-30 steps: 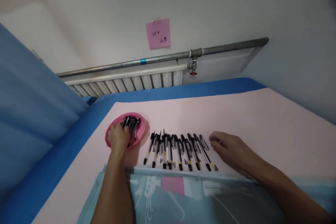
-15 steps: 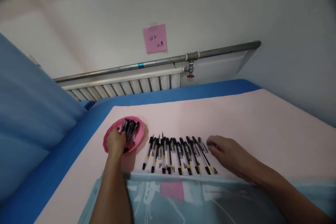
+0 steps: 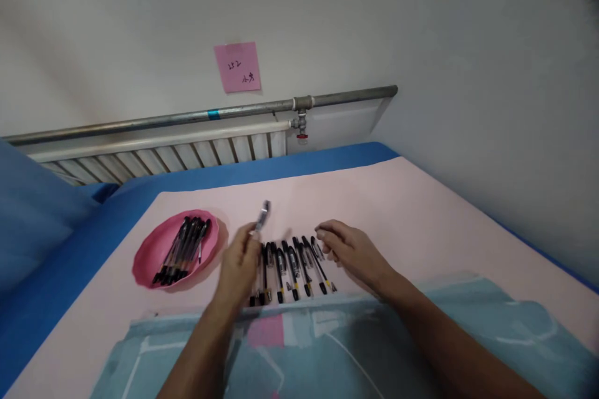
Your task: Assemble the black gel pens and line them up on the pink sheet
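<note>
My left hand (image 3: 239,262) is closed, its fingertips pinching what looks like a clear pen cap (image 3: 263,214) with a black end; it is blurred and points up and away from me. Under and beside this hand lies a row of pens (image 3: 294,271), with clear barrels, black ends, loose caps and small metal tips. At the row's right end, my right hand (image 3: 349,246) hovers with curled fingers and a pinched thumb; whatever is between them is hidden. To the left, a pink scalloped bowl (image 3: 145,259) holds several pens (image 3: 185,249) lying side by side.
A pale pink sheet (image 3: 355,193) covers the blue-edged surface. A light blue printed cloth (image 3: 187,355) lies along the near side. Behind are a radiator (image 3: 187,156), a metal pipe (image 3: 253,109) with a red-handled valve (image 3: 302,136), and a pink note (image 3: 238,67) on the wall.
My left hand has left the bowl and moved right to the row's left end, where it holds the cap-like piece. My right hand remains by the right end. The view has turned right.
</note>
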Demonstrator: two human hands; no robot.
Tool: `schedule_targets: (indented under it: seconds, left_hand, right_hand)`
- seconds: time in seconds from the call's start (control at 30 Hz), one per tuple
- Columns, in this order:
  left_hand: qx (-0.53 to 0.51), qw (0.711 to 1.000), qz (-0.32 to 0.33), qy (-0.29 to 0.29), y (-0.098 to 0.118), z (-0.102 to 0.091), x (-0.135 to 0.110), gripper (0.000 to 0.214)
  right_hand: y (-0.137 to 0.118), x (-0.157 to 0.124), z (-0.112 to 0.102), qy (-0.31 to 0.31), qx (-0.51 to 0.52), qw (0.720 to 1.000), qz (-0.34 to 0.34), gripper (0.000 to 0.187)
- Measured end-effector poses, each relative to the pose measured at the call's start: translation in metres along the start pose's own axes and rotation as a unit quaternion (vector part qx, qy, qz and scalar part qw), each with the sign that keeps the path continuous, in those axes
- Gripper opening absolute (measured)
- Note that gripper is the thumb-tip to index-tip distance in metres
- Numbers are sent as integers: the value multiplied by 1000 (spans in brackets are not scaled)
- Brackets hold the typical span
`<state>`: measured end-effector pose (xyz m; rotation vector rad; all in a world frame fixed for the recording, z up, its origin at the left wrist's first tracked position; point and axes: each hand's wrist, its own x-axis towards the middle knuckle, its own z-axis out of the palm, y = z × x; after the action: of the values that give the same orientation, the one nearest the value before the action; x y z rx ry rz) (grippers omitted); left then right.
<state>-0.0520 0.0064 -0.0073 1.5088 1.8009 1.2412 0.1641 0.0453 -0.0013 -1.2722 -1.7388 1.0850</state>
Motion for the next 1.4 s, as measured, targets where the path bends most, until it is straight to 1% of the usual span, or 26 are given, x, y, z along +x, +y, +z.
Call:
schedule_targets:
  seconds: [0.03,0.1,0.13,0.2,0.27,0.33,0.43,0.5,0.57,0.63,0.7,0.77,0.83,0.9,0.93,0.97,1.0,1.07,1.1,1.13,1.17,1.23,1.27,1.33,1.4]
  left_hand:
    - [-22,997,30,-63,9,13,-8,36]
    - [-54,986,70,-141,27,35,-22,34]
    - [-57,981,82,-167,35,44,-27,33]
    - [-51,977,75,-194,50,57,-33,30]
    - [-40,977,49,-203,63,67,-34,24]
    - [-36,980,39,-191,74,78,-33,19]
    - [-43,984,39,-167,83,97,-30,22]
    - [-48,983,30,-175,83,112,-29,23]
    - [-60,981,27,-185,80,125,-29,27]
    - [-93,978,27,-185,77,137,-30,31]
    - [-133,974,10,-183,74,145,-31,32]
    - [-152,970,-23,-185,71,149,-31,34]
    - [-161,966,-53,-194,69,149,-32,36]
    - [-178,958,-82,-211,66,146,-33,40]
    - [-189,951,-98,-225,64,144,-34,41]
    - [-201,943,-116,-239,62,142,-35,42]
    - [-212,936,-130,-249,60,139,-36,40]
    - [-227,928,-147,-257,57,134,-37,36]
    - [-230,927,-150,-255,56,131,-37,34]
    - [-231,928,-150,-251,55,129,-36,33]
    - [-230,930,-146,-246,55,126,-35,33]
    - [-217,939,-126,-236,56,121,-32,33]
    - [-204,945,-107,-230,57,118,-31,31]
    - [-162,962,-59,-211,59,115,-29,27]
    - [-113,975,-20,-192,60,114,-29,25]
  right_hand:
    - [-3,-1,1,9,60,998,6,26]
    - [-8,-3,0,41,148,988,9,30]
    - [-10,-3,-1,60,174,983,8,30]
    - [-13,-4,-7,83,196,977,2,27]
    - [-15,-5,-14,83,207,975,-4,23]
    - [-14,-5,-23,66,224,972,-5,21]
    - [-9,-7,-35,49,240,970,8,23]
    - [-1,-7,-41,50,230,971,26,22]
    - [9,-7,-44,54,198,978,40,22]
    - [17,-7,-45,68,151,985,40,25]
    - [22,-8,-45,93,112,989,33,28]
    - [22,-9,-43,118,91,988,32,29]
    - [21,-9,-42,124,89,988,39,28]
    - [20,-8,-43,125,126,983,40,26]
    - [21,-6,-45,134,163,977,39,25]
    - [22,-4,-48,153,209,965,36,24]
    - [23,-1,-51,181,262,947,34,23]
    - [24,3,-58,236,355,904,34,20]
    - [24,5,-59,243,381,891,39,18]
    - [24,5,-60,228,385,893,49,17]
    - [22,3,-58,195,366,908,62,16]
    - [17,-2,-51,117,278,951,74,16]
    - [15,-5,-46,93,230,966,68,15]
    - [13,-10,-37,92,170,980,39,15]
    - [14,-14,-32,98,155,983,24,14]
